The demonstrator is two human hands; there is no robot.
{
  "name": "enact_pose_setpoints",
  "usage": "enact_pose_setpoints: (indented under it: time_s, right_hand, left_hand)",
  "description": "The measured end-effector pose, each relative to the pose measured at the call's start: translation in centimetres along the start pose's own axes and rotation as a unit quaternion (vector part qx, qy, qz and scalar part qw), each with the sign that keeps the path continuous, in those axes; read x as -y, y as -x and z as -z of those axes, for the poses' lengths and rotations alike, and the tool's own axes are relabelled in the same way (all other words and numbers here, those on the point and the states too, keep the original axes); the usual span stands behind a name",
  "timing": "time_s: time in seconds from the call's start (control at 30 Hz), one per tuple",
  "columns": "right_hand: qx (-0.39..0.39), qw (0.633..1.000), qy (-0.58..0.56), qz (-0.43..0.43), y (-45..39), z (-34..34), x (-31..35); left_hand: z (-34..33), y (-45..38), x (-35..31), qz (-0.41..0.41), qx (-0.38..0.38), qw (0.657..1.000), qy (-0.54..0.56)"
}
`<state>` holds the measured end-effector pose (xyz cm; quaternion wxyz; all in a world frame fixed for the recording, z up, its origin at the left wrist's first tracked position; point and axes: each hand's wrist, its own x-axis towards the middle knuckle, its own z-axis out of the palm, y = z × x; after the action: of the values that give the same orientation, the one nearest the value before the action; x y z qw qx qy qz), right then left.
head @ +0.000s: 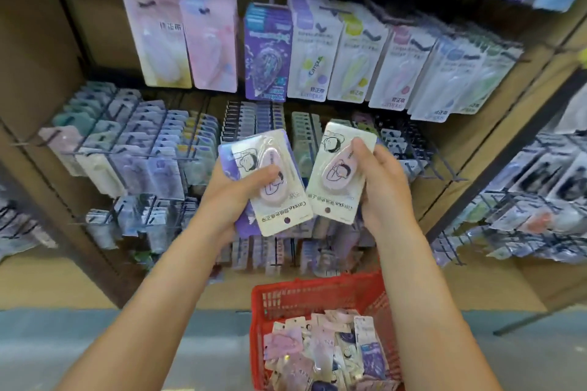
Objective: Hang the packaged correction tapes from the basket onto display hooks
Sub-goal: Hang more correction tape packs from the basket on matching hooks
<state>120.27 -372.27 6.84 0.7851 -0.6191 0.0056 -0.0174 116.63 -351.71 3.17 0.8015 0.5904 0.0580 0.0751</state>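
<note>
Two hands hold packaged correction tapes in front of the display hooks, above the red basket.

Head view: the left hand [236, 200] grips a small stack of packs [270, 182], thumb pressed on the top pack, with a purple pack partly showing under it. The right hand [379, 187] holds one single pack [341, 171], thumb on its blister, fingers curled behind the card. Both packs are tilted and lie just beside each other. The display hooks [152, 140] behind them carry many rows of hanging packs. Below, the red basket [305, 295] stands on the floor with more loose packs [324, 349] inside.
</note>
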Motion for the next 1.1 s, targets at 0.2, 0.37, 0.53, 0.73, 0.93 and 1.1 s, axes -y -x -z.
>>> enact_pose_setpoints:
  time_s: [0.2, 0.37, 0.53, 0.73, 0.93, 1.1]
  right_hand:
    - [-0.062, 0.996, -0.029, 0.057, -0.6, -2.3, 3.9]
    - [-0.012, 0.997, -0.066, 0.048, -0.2, -5.1, 4.0]
    - [0.079, 0.989, 0.116, 0.040, -0.5, -6.2, 3.2]
    - [0.140, 0.964, 0.225, 0.026, -0.6, -6.2, 4.0]
    - [0.126, 0.967, 0.215, 0.054, -1.2, -5.5, 4.7]
    - [0.114, 0.981, 0.124, 0.093, -2.4, -9.7, 3.8]
  left_hand:
    - [0.4, -1.7, -4.0, -0.037, -0.018, 0.999, 0.030]
    - [0.8, -3.0, -5.9, -0.088, -0.013, 0.995, 0.035]
    - [2.7, -4.1, -7.5, -0.117, -0.042, 0.991, 0.052]
    - [2.9, -4.8, -8.0, -0.122, -0.013, 0.991, 0.058]
    - [2.7, -4.7, -7.9, -0.123, -0.011, 0.991, 0.050]
    - [7.1, -3.6, -9.0, -0.140, -0.093, 0.984, 0.065]
